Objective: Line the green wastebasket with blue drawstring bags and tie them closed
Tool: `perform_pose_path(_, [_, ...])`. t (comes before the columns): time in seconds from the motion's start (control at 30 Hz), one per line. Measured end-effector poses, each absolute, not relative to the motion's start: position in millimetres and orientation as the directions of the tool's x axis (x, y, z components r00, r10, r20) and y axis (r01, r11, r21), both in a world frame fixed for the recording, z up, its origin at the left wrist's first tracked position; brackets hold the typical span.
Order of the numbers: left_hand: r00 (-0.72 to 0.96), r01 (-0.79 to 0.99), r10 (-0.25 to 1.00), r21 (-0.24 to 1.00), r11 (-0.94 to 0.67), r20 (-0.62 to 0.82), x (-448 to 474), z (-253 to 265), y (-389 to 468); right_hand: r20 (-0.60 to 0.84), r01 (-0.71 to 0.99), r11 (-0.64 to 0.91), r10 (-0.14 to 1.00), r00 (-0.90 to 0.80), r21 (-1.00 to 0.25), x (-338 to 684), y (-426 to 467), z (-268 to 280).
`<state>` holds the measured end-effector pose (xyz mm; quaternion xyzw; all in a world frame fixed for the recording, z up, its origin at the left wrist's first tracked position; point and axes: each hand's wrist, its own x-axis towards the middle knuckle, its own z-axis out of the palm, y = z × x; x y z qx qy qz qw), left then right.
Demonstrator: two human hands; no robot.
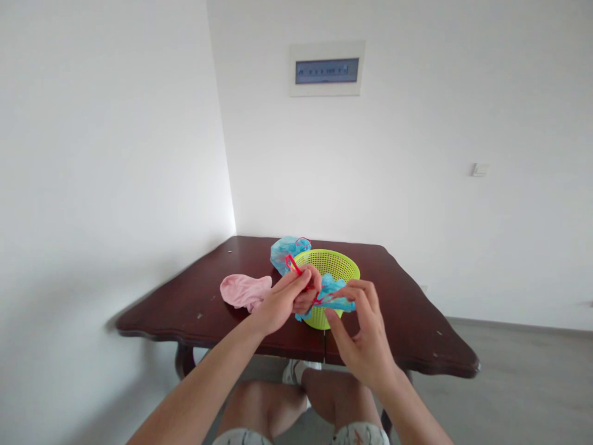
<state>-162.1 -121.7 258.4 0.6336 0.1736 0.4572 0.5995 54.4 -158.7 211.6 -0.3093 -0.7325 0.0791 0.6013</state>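
Observation:
My left hand [286, 301] is closed around the red drawstring [291, 262] of a blue plastic bag [332, 284]; a loop of the string sticks up above the fist. My right hand [365, 330] is at the bag's right side, thumb and fingers curved and apart, fingertips at the blue plastic and the string. Both hands are in front of a yellow-green plastic basket [340, 262], and the crumpled bag hides part of it. Behind my left hand lies a second blue plastic bag [282, 250] with a thin red string.
A pink cloth [243, 289] lies left of my left hand. Everything rests on a dark brown wooden table [407, 309] with wavy edges, set against white walls. My knees are under its near edge. A breaker panel [327, 69] and a switch [480, 170] are on the wall.

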Motion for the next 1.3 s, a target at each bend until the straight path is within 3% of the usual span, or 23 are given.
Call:
perform_pose_path(0.07, [0.537, -0.069, 0.717, 0.870, -0.488, 0.444, -161.1, 265.1, -139.4, 0.845, 0.334, 0.816, 0.526, -0.093, -0.472, 59.2, -155.7, 220.5])
perform_pose_path(0.13, [0.566, 0.202, 0.627, 0.648, -0.735, 0.535, -159.7, 270.3, -152.3, 0.765, 0.202, 0.793, 0.608, -0.211, -0.575, 59.3, -152.5, 227.9])
perform_pose_path(0.2, [0.570, 0.358, 0.524, 0.382, -0.852, 0.633, -158.9, 271.6, -157.3, 0.641, 0.055, 0.687, 0.701, -0.311, -0.725, 53.6, -148.8, 228.8])
perform_pose_path(0.27, [0.510, 0.419, 0.452, 0.248, -0.873, 0.731, -159.3, 268.5, -155.4, 0.543, -0.069, 0.558, 0.759, -0.359, -0.827, 44.6, -143.8, 222.2])
perform_pose_path(0.37, [0.446, 0.366, 0.355, 0.195, -0.910, 0.822, -161.1, 260.8, -147.9, 0.448, -0.176, 0.412, 0.802, -0.395, -0.894, 34.6, -133.8, 205.3])
perform_pose_path(0.53, [0.541, 0.144, 0.176, 0.116, -0.983, 0.823, -159.7, 257.3, -143.9, 0.321, -0.232, 0.239, 0.839, -0.439, -0.943, 34.9, -121.0, 194.2])
perform_pose_path(0.7, [0.611, 0.145, 0.097, 0.009, -0.989, 0.786, -156.8, 258.6, -147.3, 0.483, -0.338, 0.373, 0.802, -0.352, -0.864, 38.1, -123.1, 210.0])
perform_pose_path(0.8, [0.680, 0.189, 0.084, -0.063, -0.980, 0.728, -157.1, 255.0, -146.6, 0.499, -0.397, 0.357, 0.794, -0.347, -0.845, 40.3, -123.5, 213.5])
perform_pose_path(1.0, [0.707, 0.273, 0.152, -0.068, -0.960, 0.691, -158.9, 245.1, -143.3, 0.466, -0.417, 0.304, 0.802, -0.373, -0.857, 39.5, -120.5, 211.2])
perform_pose_path(1.1, [0.702, 0.255, 0.163, -0.032, -0.966, 0.693, -161.0, 235.8, -145.3, 0.404, -0.528, 0.262, 0.898, -0.173, -0.808, 45.4, -100.0, 216.1])
perform_pose_path(1.2, [0.664, 0.216, 0.219, 0.097, -0.972, 0.715, -161.9, 219.4, -147.7, 0.304, -0.637, 0.286, 0.949, 0.084, -0.716, 61.7, -62.8, 218.6])
perform_pose_path(1.3, [0.574, 0.260, 0.412, 0.319, -0.911, 0.708, -161.6, 197.1, -144.4, 0.211, -0.638, 0.269, 0.963, 0.167, -0.722, 76.0, -34.9, 213.4])
